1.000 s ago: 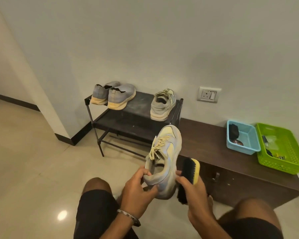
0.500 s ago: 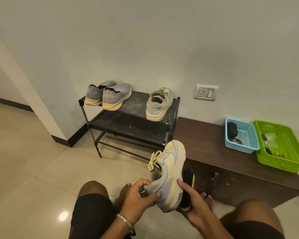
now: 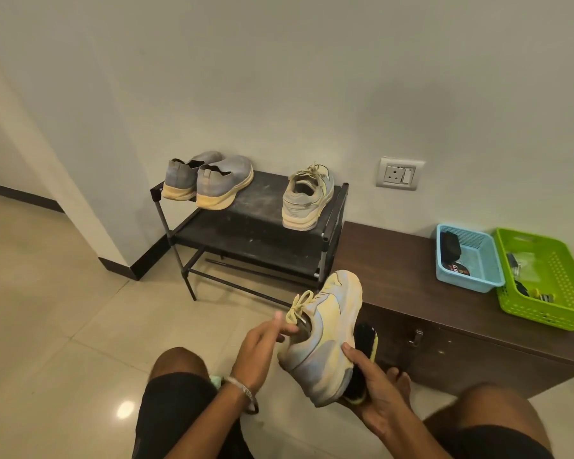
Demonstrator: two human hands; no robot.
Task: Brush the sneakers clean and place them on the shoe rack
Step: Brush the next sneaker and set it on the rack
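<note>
A pale yellow and grey sneaker (image 3: pixel 325 339) is held tilted on its side above my lap, toe pointing up and away. My right hand (image 3: pixel 375 382) grips it from below with the thumb on its side. The same hand pins a black brush with a yellow back (image 3: pixel 367 334) against the sole. My left hand (image 3: pixel 262 346) is at the sneaker's collar with loose, spread fingers, just touching the opening near the laces. The matching sneaker (image 3: pixel 307 200) stands on the top shelf of the black shoe rack (image 3: pixel 256 210), at its right end.
A grey-blue pair of shoes (image 3: pixel 212 183) sits at the rack's left end. A low brown cabinet (image 3: pixel 395 276) stands to the right, carrying a blue basket (image 3: pixel 478 283) and a green basket (image 3: pixel 550 309). A wall corner juts out on the left.
The sneaker has dropped lower and rolled onto its side. The brush has slid under it into my right palm. My left hand has loosened from the heel and shifted up to the collar.
</note>
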